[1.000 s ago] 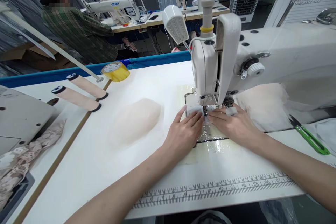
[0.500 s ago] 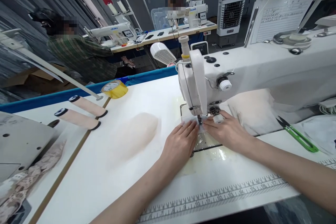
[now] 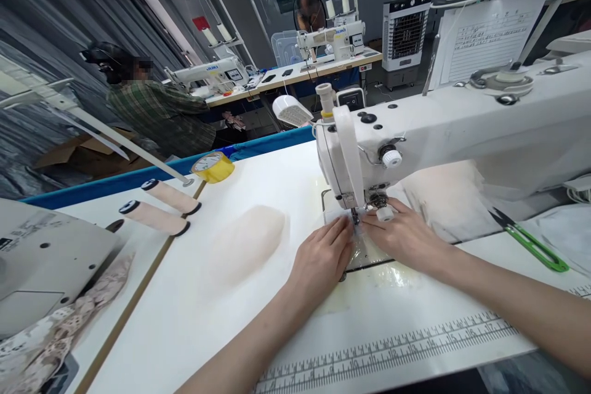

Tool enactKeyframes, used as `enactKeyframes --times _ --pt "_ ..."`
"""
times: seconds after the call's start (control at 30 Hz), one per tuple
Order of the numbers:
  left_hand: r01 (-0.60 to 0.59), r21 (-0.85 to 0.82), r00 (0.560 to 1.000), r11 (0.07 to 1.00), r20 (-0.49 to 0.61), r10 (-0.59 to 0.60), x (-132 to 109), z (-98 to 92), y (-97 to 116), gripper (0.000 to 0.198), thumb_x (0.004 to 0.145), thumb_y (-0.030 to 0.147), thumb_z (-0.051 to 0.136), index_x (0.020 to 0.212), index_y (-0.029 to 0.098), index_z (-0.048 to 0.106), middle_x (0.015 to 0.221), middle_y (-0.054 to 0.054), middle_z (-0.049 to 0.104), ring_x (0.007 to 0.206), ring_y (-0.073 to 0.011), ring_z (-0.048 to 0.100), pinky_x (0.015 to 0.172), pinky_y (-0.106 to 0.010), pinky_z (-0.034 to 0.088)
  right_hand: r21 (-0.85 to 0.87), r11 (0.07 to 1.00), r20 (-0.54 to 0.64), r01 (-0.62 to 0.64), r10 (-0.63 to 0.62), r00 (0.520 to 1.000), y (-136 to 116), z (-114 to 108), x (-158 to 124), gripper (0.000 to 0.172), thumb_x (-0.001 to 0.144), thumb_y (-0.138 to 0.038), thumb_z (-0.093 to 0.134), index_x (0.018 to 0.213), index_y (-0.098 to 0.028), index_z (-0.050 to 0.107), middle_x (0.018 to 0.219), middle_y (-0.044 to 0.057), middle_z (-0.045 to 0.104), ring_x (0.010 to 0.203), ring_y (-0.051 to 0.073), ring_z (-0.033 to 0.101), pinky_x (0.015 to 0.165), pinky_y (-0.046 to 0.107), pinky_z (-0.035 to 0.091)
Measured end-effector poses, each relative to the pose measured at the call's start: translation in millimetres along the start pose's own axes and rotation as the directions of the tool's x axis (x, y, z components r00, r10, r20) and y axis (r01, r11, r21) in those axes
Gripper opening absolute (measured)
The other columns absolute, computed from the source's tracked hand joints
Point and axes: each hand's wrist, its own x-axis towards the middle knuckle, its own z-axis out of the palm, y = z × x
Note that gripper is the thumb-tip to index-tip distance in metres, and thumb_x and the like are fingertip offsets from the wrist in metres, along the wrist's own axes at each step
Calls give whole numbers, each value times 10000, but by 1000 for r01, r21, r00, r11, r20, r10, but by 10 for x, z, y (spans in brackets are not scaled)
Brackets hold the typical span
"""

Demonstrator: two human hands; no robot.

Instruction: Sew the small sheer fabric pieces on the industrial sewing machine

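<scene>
Both hands rest at the needle area of a white sewing machine (image 3: 443, 120). My left hand (image 3: 321, 255) lies left of the presser foot (image 3: 354, 215), fingers stretched out and pressed down on a thin whitish fabric (image 3: 330, 215). On the other side of the foot, my right hand (image 3: 401, 234) lies low with its fingers extended toward the needle. Part of it is hidden behind the machine's head and knob. Most of the fabric is covered by the hands. A sheer, pale peach piece (image 3: 252, 240) lies on the white table to the left.
Green thread snips (image 3: 535, 247) and a pale fabric pile (image 3: 455, 200) lie at right. Left are two thread spools (image 3: 157, 217), a yellow tape roll (image 3: 213, 167) and lace (image 3: 69, 326). A printed ruler (image 3: 392, 351) runs along the front edge. A person (image 3: 152, 104) sits beyond.
The view has tilted and shifted slightly, so the scene sits a little lower, with the left side moved right. Both hands keep their places beside the presser foot.
</scene>
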Motion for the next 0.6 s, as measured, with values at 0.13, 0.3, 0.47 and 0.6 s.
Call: enactKeyframes --times 0.13,0.3,0.47,0.6 --pt "17 105 1000 994 18 -19 4 -95 39 443 927 427 469 1234 120 558 1261 -159 597 1156 -295 570 913 -446 505 12 999 0 -43 43 999 -1 -39 -2 272 776 15 478 867 -150 674 894 61 724 817 183 625 986 414 369" --pt "-29 121 994 992 -97 41 38 -235 58 236 932 312 485 891 157 660 667 -23 662 574 -158 610 583 -325 460 -18 998 -102 -63 60 993 -43 -102 -1 301 733 48 453 729 -169 662 785 25 714 719 163 595 952 374 384" --pt "-134 -3 987 991 -89 133 86 -160 -33 248 910 107 461 1100 144 616 1151 -88 664 1128 -221 581 923 -382 466 37 998 -144 -48 53 988 -149 -107 -12 294 791 17 431 793 -152 672 859 56 715 622 140 557 678 300 416" --pt "-45 -184 998 982 24 51 76 -128 -38 255 921 170 468 1126 157 619 1055 -72 677 1000 -197 618 976 -412 448 58 994 -31 -88 90 995 -189 -87 -38 247 815 -18 457 904 -120 664 912 88 702 669 163 580 576 292 396"
